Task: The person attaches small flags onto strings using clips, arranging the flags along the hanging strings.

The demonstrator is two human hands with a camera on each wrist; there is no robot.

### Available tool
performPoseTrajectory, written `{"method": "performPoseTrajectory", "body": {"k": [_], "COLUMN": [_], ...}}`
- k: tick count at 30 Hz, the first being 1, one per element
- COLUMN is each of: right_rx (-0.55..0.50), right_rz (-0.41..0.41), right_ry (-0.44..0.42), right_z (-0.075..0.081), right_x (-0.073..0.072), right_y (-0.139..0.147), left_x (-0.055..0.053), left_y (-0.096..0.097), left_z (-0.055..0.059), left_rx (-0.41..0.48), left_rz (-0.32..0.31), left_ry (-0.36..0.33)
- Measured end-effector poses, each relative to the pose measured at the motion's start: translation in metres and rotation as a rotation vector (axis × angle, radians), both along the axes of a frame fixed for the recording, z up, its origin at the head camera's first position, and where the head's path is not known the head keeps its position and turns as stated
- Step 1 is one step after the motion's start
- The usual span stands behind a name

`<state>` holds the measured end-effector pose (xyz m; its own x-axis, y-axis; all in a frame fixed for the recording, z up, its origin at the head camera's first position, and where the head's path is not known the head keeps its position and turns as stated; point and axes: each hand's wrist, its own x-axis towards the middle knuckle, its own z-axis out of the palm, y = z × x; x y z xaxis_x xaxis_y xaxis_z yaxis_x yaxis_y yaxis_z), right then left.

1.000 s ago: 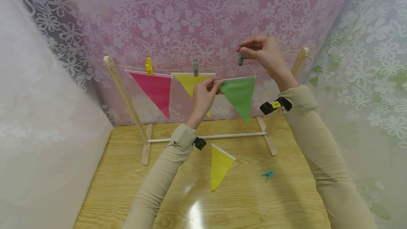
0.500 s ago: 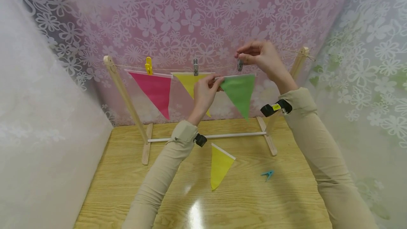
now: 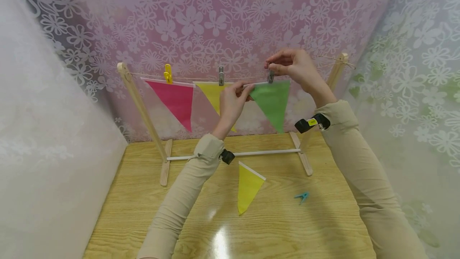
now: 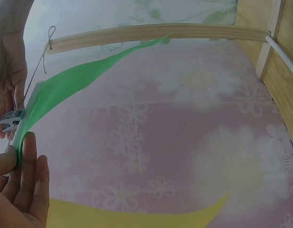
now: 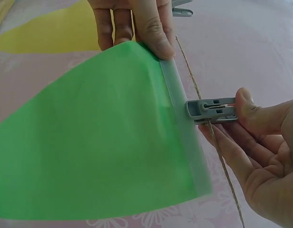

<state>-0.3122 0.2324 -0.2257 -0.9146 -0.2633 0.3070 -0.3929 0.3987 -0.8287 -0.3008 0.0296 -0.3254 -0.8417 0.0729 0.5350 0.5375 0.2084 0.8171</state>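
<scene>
A green triangular pennant (image 3: 272, 101) with a white top edge hangs toward the right of the twine (image 5: 221, 159). My left hand (image 3: 231, 99) pinches its upper left corner between thumb and fingers. My right hand (image 3: 300, 69) pinches the handle end of a grey clothespin (image 5: 210, 110). In the right wrist view the clothespin's tip overlaps the white edge near its middle, and the twine crosses the clothespin. A yellow pennant (image 3: 211, 94), partly behind my left hand, hangs under another grey clothespin (image 3: 221, 76). Farther left a pink pennant (image 3: 176, 101) hangs from a yellow clothespin (image 3: 168, 74).
Two wooden posts, a left post (image 3: 141, 111) and a right post (image 3: 338, 73), carry the twine, with a white rod (image 3: 266, 153) low between them. On the wooden table (image 3: 136, 219) lie a loose yellow pennant (image 3: 249, 189) and a blue clothespin (image 3: 302, 198). Flower-patterned curtain (image 3: 201, 23) stands behind.
My right hand has lowered the grey clothespin onto the green pennant's white top edge. The green pennant has risen slightly toward the twine, still pinched by my left hand.
</scene>
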Motion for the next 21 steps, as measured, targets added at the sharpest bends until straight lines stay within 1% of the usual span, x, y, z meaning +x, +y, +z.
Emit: {"method": "performPoseTrajectory", "body": {"k": [11,15,21], "right_rx": [-0.004,0.017,0.058], "right_rz": [0.014,0.021,0.018], "right_ry": [-0.011,-0.018,-0.011], "right_z": [-0.0022,-0.0032,-0.0044], "right_x": [-0.0002,-0.0009,-0.001], "right_y": [0.0017,0.0028,0.0031], "left_x": [-0.0011,-0.0011,-0.0013], "left_y": [0.0016,0.0016,0.0003], "left_z": [0.0031,0.0029,0.004], "left_rx": [-0.001,0.003,-0.027], "left_rz": [-0.009,-0.016,0.001], "left_ry": [0.003,-0.001,-0.004]}}
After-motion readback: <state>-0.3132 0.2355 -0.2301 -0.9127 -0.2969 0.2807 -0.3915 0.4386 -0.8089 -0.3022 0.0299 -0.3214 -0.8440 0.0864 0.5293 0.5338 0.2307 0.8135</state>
